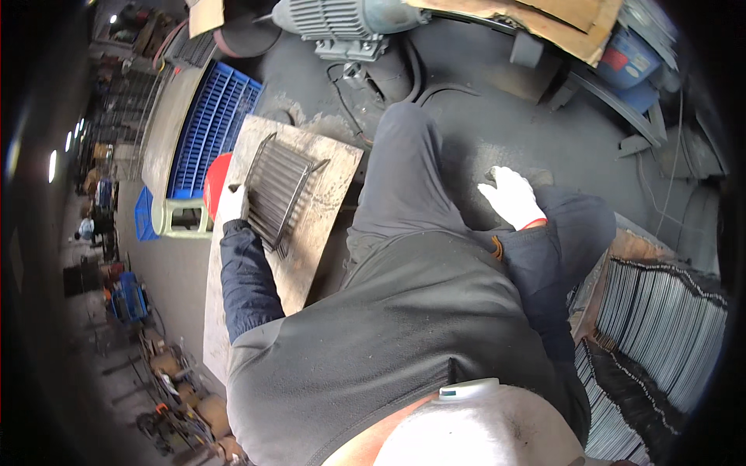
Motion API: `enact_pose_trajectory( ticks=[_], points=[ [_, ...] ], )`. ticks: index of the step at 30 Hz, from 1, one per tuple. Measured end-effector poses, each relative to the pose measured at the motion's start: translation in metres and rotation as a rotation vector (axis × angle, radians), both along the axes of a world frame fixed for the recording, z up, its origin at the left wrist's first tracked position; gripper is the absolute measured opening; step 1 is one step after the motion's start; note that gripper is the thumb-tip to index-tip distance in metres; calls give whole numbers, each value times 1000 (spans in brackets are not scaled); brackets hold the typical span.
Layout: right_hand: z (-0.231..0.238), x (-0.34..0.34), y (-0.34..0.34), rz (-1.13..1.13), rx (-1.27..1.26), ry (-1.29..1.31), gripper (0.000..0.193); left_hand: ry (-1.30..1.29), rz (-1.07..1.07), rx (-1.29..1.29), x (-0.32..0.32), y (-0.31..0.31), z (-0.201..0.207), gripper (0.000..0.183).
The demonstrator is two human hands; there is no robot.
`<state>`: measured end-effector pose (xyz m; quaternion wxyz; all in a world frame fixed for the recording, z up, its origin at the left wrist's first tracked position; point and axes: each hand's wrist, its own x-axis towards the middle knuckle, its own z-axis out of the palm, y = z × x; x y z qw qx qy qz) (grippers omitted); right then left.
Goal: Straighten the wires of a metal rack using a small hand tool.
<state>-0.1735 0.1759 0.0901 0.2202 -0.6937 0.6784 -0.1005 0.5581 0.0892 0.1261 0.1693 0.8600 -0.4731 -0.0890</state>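
A dark metal wire grate (273, 194) with parallel bars and a raised frame lies on a worn wooden board (326, 167) to my left. My left hand (233, 204), in a white glove, is at the grate's left edge with its fingers closed on it; the fingertips are partly hidden. My right hand (513, 197), also white-gloved with a red cuff edge, hangs above my right leg, fingers apart, with nothing visible in it. A dark smudge shows at its fingertips. Behind the left hand is something red (217, 185), partly covered.
A grey ribbed motor (334, 19) stands ahead, with cables on the floor. Blue plastic crate (214, 128) sits on a pale stand at left. Stacks of thin metal wire pieces (660, 330) fill the right. Cardboard (575, 23) and a blue bin (631, 58) are at far right.
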Motion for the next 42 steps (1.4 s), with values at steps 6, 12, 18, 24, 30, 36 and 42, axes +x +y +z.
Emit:
enact_pose_trajectory(
  ticks=[6, 12, 18, 24, 30, 36, 42],
  points=[
    [-3, 3, -2, 1, -39, 3, 49, -129, -177, -144, -8, 1, 34, 32],
    [0, 12, -3, -28, -19, -26, 46, 407, -225, -265, -87, 30, 142, 17],
    [42, 45, -22, -421, -273, -751, 48, 381, -404, -383, -211, 39, 208, 8],
    [123, 91, -17, -75, -453, -1118, 70, 259, -933, -438, -351, 29, 210, 18],
    [135, 64, -7, -354, -280, -1335, 11, 162, -1075, -884, -420, -7, 167, 48],
    [117, 0, -10, -640, -342, -1299, 12, 1596, -809, 85, -458, -49, 89, 56],
    [86, -74, -36, -662, -225, -1268, 13, 1445, -928, 166, -526, -73, 27, 15]
  ],
)
